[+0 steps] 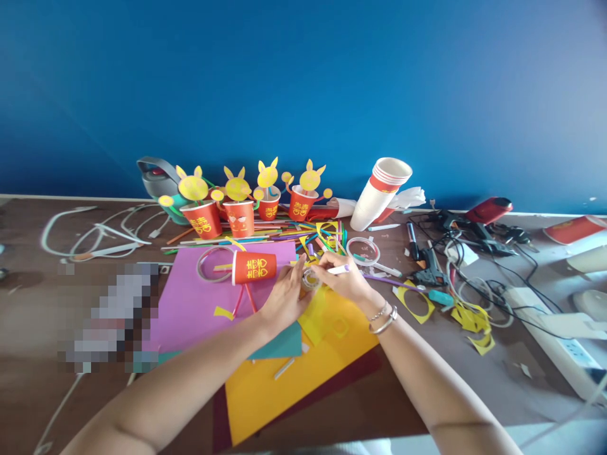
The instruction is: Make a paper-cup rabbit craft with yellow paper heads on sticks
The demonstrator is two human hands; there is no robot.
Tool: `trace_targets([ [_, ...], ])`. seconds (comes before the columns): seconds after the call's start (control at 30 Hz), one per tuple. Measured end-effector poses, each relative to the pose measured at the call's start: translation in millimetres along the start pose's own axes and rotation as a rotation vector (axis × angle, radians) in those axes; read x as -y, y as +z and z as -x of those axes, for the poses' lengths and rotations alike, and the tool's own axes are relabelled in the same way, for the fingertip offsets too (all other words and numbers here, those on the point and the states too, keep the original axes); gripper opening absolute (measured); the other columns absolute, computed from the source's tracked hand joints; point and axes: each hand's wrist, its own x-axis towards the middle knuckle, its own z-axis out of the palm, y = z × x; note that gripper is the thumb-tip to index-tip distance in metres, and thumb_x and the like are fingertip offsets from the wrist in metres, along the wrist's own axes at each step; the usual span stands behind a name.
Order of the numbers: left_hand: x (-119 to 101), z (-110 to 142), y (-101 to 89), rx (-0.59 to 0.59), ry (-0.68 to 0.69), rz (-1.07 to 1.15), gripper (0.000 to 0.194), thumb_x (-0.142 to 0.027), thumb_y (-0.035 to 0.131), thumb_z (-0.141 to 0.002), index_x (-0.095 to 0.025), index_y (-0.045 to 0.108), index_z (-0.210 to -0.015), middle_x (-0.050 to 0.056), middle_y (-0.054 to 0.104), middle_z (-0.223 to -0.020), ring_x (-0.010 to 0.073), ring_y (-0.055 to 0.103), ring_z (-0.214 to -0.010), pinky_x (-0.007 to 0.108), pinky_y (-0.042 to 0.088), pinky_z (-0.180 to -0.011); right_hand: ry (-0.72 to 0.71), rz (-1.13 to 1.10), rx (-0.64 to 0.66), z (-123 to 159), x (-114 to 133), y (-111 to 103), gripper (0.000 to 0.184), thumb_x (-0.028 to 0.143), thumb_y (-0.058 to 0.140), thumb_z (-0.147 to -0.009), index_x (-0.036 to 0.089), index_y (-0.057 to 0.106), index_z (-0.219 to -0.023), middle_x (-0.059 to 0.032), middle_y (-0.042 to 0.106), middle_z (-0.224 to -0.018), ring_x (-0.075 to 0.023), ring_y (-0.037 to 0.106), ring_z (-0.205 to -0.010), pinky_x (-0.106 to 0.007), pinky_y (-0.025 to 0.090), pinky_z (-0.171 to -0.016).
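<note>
My right hand (348, 278) is closed around a white pen (339, 270) with a purple end. Its tip is hidden near a small clear tape roll (310, 279) on a yellow paper sheet (327, 322). From the other side, my left hand (284, 294) steadies the roll with its fingers against the edge. Beside that hand, a red paper cup (254, 267) with gold characters lies on its side on purple paper (199, 316), pink straws sticking out below. A larger tape ring (208, 264) lies left of the cup.
Several red cups with yellow rabbit figures (237, 188) stand along the blue wall. A cup stack (379, 193) leans at back right. Glue guns (429, 268), tangled cables, yellow scraps (413, 302) and a power strip (564, 341) lie right; white cables (102, 237) lie left.
</note>
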Motion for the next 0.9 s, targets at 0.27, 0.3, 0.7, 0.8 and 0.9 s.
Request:
trace_targets([
  [0.27, 1.1, 0.6, 1.8, -0.015, 0.018, -0.002, 0.085, -0.019, 0.062, -0.081, -0.022, 0.011, -0.149, 0.013, 0.057, -0.123, 0.0282, 0.055, -0.111, 0.047, 0.049, -0.093, 0.111, -0.018, 0.144, -3.0, 14.3, -25.2, 0.014, 0.028, 0.053, -0.083, 0.018, 0.062, -0.078, 0.002, 0.06, -0.061, -0.0093, 0.049, -0.05, -0.02, 0.035, -0.046],
  [0.3, 0.5, 0.5, 1.3, -0.014, 0.013, -0.001, 0.085, -0.019, 0.062, -0.081, -0.022, 0.012, -0.149, 0.013, 0.058, -0.122, 0.028, 0.055, -0.111, 0.047, 0.049, -0.093, 0.084, 0.02, 0.125, -2.9, 14.2, -24.2, 0.012, 0.025, 0.054, -0.081, 0.018, 0.061, -0.075, 0.0018, 0.06, -0.061, -0.0095, 0.05, -0.052, -0.02, 0.036, -0.048],
  [0.7, -2.4, -1.4, -3.5, 0.031, 0.025, -0.008, 0.082, -0.02, 0.061, -0.081, -0.022, 0.015, -0.149, 0.011, 0.06, -0.118, 0.0268, 0.054, -0.112, 0.045, 0.048, -0.095, 0.157, -0.046, 0.157, 0.1, 15.4, -26.5, 0.009, 0.025, 0.058, -0.075, 0.017, 0.063, -0.073, 0.0031, 0.057, -0.057, -0.0087, 0.048, -0.05, -0.019, 0.036, -0.048],
  [0.8, -2.9, -1.5, -3.8, 0.026, 0.024, -0.016, 0.084, -0.02, 0.063, -0.081, -0.023, 0.014, -0.149, 0.011, 0.061, -0.119, 0.0266, 0.056, -0.111, 0.045, 0.049, -0.093, 0.254, -0.143, 0.18, 2.0, 12.7, -28.4, 0.011, 0.027, 0.058, -0.075, 0.017, 0.063, -0.076, 0.0033, 0.057, -0.058, -0.0083, 0.046, -0.047, -0.018, 0.034, -0.043],
  [0.9, -4.5, -1.9, -5.3, 0.034, 0.006, -0.031, 0.084, -0.021, 0.063, -0.081, -0.023, 0.014, -0.149, 0.011, 0.061, -0.119, 0.0269, 0.056, -0.11, 0.045, 0.05, -0.092, 0.233, -0.184, 0.089, 6.0, 7.4, -22.2, 0.011, 0.027, 0.058, -0.075, 0.017, 0.062, -0.074, 0.0011, 0.061, -0.063, -0.0095, 0.05, -0.052, -0.019, 0.037, -0.046],
])
